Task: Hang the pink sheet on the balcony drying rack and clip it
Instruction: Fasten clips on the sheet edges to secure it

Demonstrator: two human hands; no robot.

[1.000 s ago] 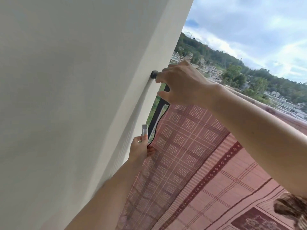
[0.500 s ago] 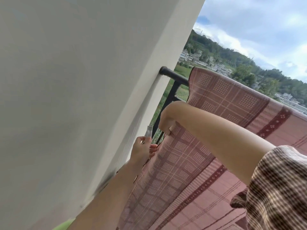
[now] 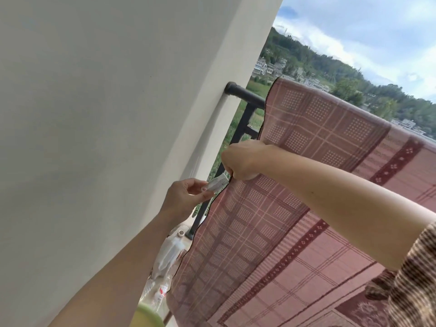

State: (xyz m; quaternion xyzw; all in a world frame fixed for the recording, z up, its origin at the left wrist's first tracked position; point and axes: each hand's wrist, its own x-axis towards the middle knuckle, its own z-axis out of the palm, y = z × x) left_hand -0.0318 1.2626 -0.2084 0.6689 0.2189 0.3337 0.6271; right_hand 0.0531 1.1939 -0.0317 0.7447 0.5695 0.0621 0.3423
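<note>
Beside sheet point(image 3: 295, 208) edge, right hand point(image 3: 243, 159) pinching it, left hand point(image 3: 186, 197) fingers holding clip point(image 3: 217, 184)

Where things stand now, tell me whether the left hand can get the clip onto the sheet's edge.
Probably yes. The left hand holds the clip right beside the pink sheet edge, which the right hand pinches taut. Nothing lies between clip and fabric; the wall alongside leaves room.
</note>
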